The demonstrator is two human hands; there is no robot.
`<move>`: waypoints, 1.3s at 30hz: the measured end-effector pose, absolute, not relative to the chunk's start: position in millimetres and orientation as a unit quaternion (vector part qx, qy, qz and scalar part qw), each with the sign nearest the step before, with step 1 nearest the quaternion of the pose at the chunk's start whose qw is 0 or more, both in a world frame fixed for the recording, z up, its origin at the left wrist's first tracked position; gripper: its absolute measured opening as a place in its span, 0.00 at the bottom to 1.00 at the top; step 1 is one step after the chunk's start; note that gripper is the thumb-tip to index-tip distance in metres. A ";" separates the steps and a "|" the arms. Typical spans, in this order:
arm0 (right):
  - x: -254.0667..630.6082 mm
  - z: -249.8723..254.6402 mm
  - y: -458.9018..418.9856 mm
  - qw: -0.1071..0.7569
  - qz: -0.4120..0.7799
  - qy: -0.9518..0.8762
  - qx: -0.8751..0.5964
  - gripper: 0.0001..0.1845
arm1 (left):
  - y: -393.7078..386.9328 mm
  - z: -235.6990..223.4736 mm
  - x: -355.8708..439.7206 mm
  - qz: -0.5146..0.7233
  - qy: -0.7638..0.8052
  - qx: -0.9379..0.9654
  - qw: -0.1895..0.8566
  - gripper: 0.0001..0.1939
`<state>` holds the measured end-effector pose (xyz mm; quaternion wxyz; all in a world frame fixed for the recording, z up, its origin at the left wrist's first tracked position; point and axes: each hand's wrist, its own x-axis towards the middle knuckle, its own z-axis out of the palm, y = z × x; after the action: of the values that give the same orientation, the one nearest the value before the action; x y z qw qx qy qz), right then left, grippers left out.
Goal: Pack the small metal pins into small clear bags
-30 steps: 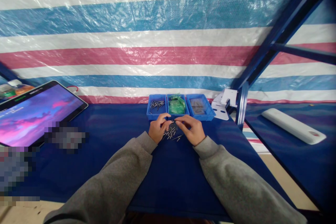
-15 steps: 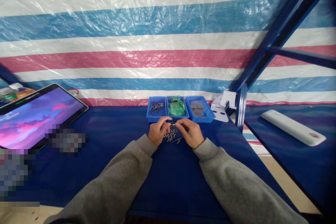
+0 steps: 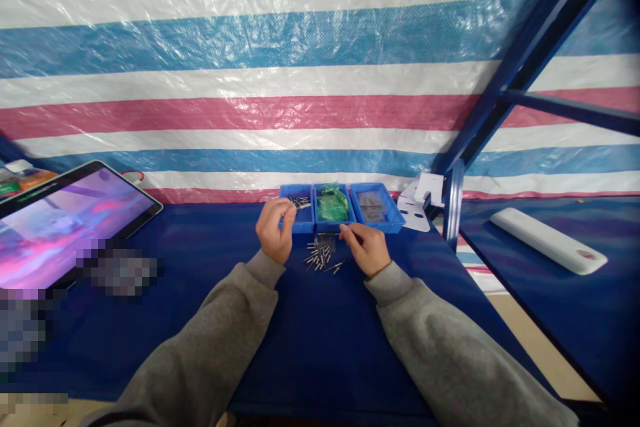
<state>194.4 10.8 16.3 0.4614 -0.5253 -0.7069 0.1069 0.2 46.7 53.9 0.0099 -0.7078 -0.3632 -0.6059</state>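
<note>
Steel pins (image 3: 319, 255) lie scattered beside the right hand (image 3: 367, 249).

Head-worn camera looks forward and down.

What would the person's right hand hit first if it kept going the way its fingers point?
Probably the front rim of the middle blue plastic bin, which holds a green plastic bag. The right hand points forward and left, just past the loose metal pins. Depth is unclear, so it might pass above the rim.
</note>
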 end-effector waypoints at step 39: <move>201.5 17.8 12.1 0.416 0.129 -0.762 -0.479 0.09 | 37.7 11.6 8.1 -0.419 -0.287 -0.856 -0.094 0.09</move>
<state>201.5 12.1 17.8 0.4158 -0.4795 -0.7619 0.1295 8.1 37.7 11.6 -0.0937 -0.8563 -0.2872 -0.4190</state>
